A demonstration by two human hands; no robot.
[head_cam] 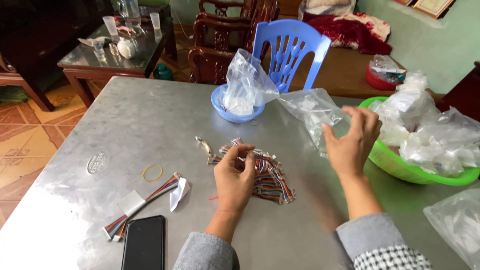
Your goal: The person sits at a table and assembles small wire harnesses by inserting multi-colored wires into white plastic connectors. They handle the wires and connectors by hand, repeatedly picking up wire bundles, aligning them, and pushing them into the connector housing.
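Cable pile mid-table — bowl behind it, basket right, phone front-left.

— What lies near on the left of the metal table?

— A black phone, face up, with a single ribbon cable just beside it, and a yellow rubber band a little farther in.

— And at the far side?

— A small blue bowl with a crumpled bag in it, a blue plastic chair behind it. On the right, a green basket heaped with clear bags. Far left stands a glass-topped coffee table carrying cups.
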